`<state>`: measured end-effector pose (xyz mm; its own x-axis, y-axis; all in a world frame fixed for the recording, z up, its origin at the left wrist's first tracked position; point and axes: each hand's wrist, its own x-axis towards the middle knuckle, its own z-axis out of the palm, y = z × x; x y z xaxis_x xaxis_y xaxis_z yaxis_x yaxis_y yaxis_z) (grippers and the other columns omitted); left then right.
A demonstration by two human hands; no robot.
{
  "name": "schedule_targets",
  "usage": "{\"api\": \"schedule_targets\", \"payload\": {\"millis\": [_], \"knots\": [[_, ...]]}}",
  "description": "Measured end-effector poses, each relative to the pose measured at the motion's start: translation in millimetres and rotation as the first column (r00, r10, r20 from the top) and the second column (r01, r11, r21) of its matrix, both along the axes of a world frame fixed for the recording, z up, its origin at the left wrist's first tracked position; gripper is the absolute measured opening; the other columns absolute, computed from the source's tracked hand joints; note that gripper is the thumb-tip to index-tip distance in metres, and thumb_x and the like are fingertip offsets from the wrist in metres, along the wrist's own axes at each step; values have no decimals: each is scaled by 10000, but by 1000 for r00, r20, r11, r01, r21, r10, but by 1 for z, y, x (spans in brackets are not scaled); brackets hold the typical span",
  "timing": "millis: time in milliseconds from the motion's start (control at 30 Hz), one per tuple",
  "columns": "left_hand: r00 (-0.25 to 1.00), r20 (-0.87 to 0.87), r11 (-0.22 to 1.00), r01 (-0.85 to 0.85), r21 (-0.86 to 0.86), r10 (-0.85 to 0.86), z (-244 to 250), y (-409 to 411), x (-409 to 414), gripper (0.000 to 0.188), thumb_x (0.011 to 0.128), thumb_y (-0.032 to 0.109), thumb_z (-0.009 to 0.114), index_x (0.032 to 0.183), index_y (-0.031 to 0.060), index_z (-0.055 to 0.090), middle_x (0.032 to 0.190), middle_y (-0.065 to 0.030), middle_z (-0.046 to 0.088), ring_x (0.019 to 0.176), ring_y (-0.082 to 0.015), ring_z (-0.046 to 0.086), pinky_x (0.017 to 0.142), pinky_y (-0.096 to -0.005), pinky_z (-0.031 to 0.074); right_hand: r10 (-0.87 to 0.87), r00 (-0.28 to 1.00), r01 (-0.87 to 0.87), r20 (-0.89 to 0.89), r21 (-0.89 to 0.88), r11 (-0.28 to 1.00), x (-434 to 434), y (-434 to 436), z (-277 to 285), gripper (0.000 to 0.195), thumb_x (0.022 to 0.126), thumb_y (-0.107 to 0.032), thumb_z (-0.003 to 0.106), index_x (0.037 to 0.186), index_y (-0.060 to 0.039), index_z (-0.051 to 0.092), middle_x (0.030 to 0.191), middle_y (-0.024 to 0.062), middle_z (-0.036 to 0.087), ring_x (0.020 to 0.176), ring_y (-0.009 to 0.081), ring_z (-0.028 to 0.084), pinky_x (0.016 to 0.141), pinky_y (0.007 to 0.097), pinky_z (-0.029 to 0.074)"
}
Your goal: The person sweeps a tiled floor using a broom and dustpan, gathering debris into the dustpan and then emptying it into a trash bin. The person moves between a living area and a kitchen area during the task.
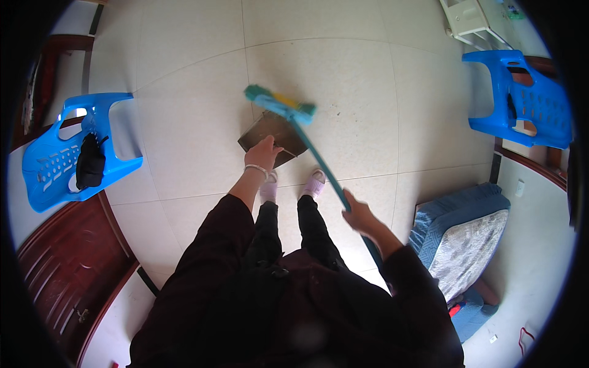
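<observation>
My left hand (263,155) is closed on the handle of a dustpan (271,133), which is dark inside and stands just in front of my feet. The long teal handle of a broom (317,158) runs through my right hand (361,214), whose fingers are wrapped around it. The green and yellow bristles and light blue head of the broom, slightly blurred, are at the far edge of the dustpan. Small dark bits of debris (338,113) lie on the tiled floor (359,83) to the right of the broom head.
A blue plastic chair (122,161) with a black bag (90,165) stands at the left, near a dark red door (78,267). Another blue chair (501,101) is at the right, below a white rack (465,18). A blue-covered sofa (430,230) lies right of me.
</observation>
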<state>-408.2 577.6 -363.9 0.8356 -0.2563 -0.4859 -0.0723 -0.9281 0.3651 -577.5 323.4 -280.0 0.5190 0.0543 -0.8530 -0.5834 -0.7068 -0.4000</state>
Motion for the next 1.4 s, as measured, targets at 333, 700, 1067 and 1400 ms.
{"api": "schedule_targets", "payload": {"millis": [333, 700, 1067, 1400], "knots": [[999, -35, 998, 12, 63, -9, 7, -3, 0, 320, 823, 388, 551, 929, 95, 478, 865, -99, 607, 811, -310, 600, 653, -423, 479, -113, 982, 147, 151, -241, 959, 47, -67, 24, 651, 805, -93, 497, 1379, -107, 189, 874, 303, 586, 787, 406, 607, 652, 421, 506], [999, -45, 999, 28, 28, -27, 4, -10, -10, 321, 821, 383, 556, 896, 85, 464, 856, -114, 601, 806, -321, 595, 639, -433, 464, -315, 919, 351, -238, 127, 928, -31, 6, 34, 671, 761, -141, 509, 1370, -131, 227, 779, 221, 608, 589, 297, 618, 543, 387, 498], [998, -17, 998, 60, -35, -61, 5, -19, -20, 307, 823, 373, 559, 871, 87, 459, 822, -105, 592, 782, -323, 589, 626, -434, 454, -129, 957, 212, 258, -323, 922, -15, -105, -9, 669, 784, -73, 511, 1382, -129, 215, 873, 230, 603, 671, 270, 624, 579, 362, 511], [990, -68, 992, 124, -9, -124, -1, -46, -15, 295, 824, 374, 557, 882, 97, 474, 869, -104, 605, 821, -312, 598, 649, -436, 466, -501, 823, 546, -267, 126, 828, -71, -5, 46, 669, 760, -119, 510, 1374, -135, 244, 613, 116, 535, 444, 192, 532, 443, 317, 454]]}}
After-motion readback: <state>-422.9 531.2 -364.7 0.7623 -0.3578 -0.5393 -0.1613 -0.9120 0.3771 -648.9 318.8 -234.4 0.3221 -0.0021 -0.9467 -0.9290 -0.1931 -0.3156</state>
